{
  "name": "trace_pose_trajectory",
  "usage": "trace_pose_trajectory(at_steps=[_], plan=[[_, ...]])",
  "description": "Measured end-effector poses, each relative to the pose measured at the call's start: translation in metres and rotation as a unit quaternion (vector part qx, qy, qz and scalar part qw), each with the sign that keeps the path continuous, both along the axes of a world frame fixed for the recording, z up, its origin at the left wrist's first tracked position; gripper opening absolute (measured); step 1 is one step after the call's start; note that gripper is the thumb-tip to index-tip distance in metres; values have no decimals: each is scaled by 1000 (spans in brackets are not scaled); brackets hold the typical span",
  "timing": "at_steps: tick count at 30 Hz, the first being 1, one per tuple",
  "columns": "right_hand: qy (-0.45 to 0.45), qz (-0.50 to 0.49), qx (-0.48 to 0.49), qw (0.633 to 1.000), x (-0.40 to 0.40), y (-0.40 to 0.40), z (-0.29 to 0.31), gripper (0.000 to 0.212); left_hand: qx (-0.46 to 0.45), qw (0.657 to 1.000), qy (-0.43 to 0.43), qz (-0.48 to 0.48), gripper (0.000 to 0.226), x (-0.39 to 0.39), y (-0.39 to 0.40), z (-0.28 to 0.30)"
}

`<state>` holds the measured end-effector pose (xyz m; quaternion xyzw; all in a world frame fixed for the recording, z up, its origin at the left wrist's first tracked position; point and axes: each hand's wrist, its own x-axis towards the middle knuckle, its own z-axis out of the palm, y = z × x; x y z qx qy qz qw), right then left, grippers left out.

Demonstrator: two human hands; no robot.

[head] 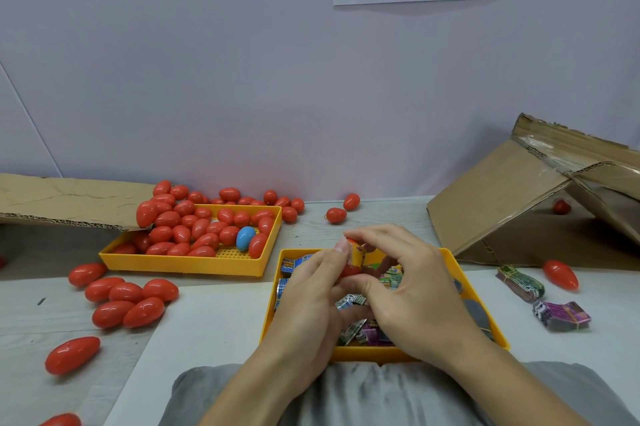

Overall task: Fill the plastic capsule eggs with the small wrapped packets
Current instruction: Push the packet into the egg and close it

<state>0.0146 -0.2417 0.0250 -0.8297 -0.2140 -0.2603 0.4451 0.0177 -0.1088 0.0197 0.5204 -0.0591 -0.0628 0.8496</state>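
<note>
— Holding what?
— Left hand (pixel 311 290) grips a red egg (pixel 349 270); right hand (pixel 412 283) pinches a packet (pixel 358 251) at the egg's 12 o'clock, touching it.
— Where?
— Above the packet tray (pixel 485 321); the egg tray (pixel 187 264) sits at its 10 o'clock.

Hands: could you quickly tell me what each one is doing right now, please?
Left hand: fingers curled round a red egg.
Right hand: pinches a packet at the egg's top.
</note>
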Motion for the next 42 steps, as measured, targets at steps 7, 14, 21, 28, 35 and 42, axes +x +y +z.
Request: trace_pose_trajectory(at_steps=[7,14,21,28,35,42], plan=[[25,15,32,999,1,1,-1,44,-60,998,31,-19,37,1,4,2],[38,42,68,996,-1,2,1,39,-99,991,56,-70,42,-2,8,2],[17,15,42,999,2,1,-2,40,-32,999,38,-23,31,1,5,3],[-20,-7,19,1000,1,1,-1,43,-85,992,47,-76,36,-2,6,4],[-16,0,18,1000,1,1,-2,46,-115,986,54,-105,40,-2,8,3],[67,49,79,993,7,-2,-8,38,-74,997,11,5,29,3,6,1]])
